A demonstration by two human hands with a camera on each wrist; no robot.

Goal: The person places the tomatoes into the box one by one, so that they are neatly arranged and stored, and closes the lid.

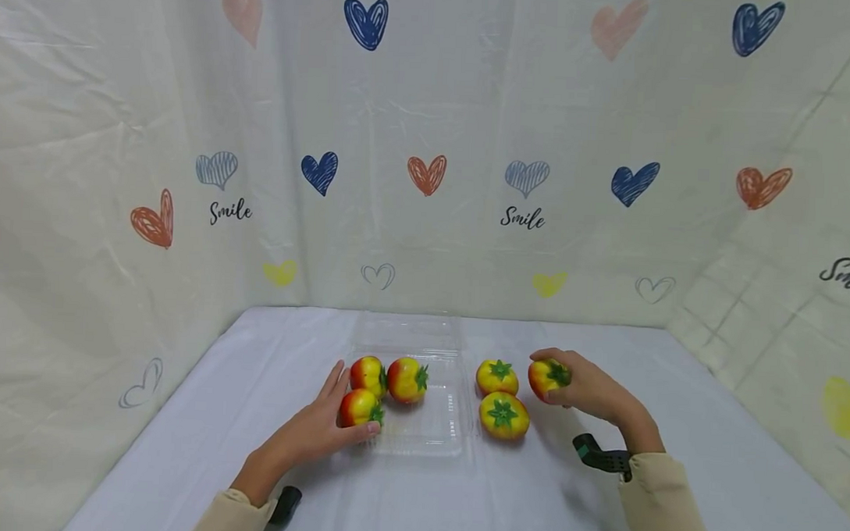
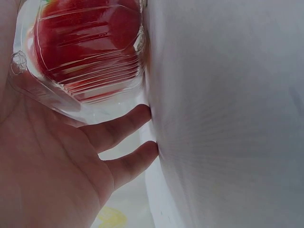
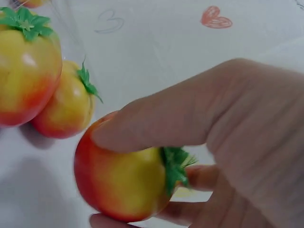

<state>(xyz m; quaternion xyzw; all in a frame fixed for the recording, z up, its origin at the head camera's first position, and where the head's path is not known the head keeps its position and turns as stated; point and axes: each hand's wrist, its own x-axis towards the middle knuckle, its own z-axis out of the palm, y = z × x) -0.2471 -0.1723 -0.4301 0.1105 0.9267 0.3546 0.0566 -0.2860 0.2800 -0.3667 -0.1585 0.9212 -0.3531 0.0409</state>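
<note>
My right hand (image 1: 596, 390) holds a red-and-yellow persimmon-like fruit (image 3: 128, 175) with a green leafy top, thumb on one side and fingers on the other. Just left of it, two more such fruits (image 1: 497, 377) (image 1: 504, 416) sit leaf side up on the table. A clear plastic box (image 1: 449, 442) stands left of these with its lid (image 1: 409, 331) folded back. Three fruits (image 1: 407, 380) lie in its left part. Against the box's left side rests my left hand (image 1: 319, 426), fingers straight, thumb over the near edge. In the left wrist view two fingertips (image 2: 145, 113) reach the tablecloth.
A white cloth (image 1: 529, 503) covers the table. Behind and on both sides hangs a pale curtain (image 1: 466, 103) printed with hearts and "Smile". Dark wrist-worn devices (image 1: 597, 455) stick out below both hands, next to beige sleeves (image 1: 663, 500).
</note>
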